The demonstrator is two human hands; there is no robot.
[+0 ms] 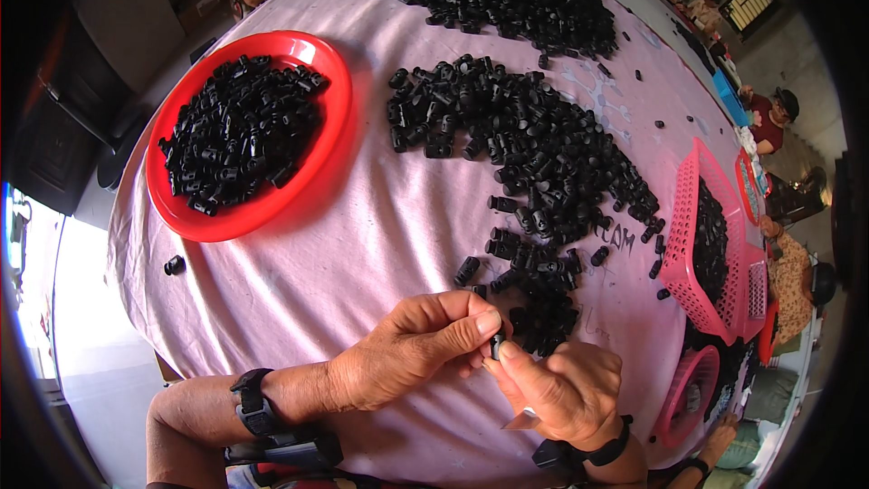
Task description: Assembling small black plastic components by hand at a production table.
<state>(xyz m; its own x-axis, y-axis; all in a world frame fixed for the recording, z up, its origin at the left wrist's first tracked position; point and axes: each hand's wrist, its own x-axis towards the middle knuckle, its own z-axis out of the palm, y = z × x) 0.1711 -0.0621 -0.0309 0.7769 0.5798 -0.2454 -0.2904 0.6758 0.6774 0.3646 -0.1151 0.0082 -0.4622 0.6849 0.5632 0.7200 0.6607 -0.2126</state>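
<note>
Black plastic is what the fingers pinch: one small black piece (pixel 497 345), clamped between the left hand (pixel 412 353) and the right hand (pixel 561 389), just above the pink cloth (pixel 362 244). It looks like the piece is being pressed together, which needs a steady squeeze. A loose pile (pixel 534 181) lies close. The red tray (pixel 249 131) and pink basket (pixel 692 244) hold more pieces.

We see our two bare forearms without any sleeves. On our left wrist there is a black plastic strap with a chunky buckle (pixel 253 403). On our right wrist sits a similar black band with a small box (pixel 579 452).
</note>
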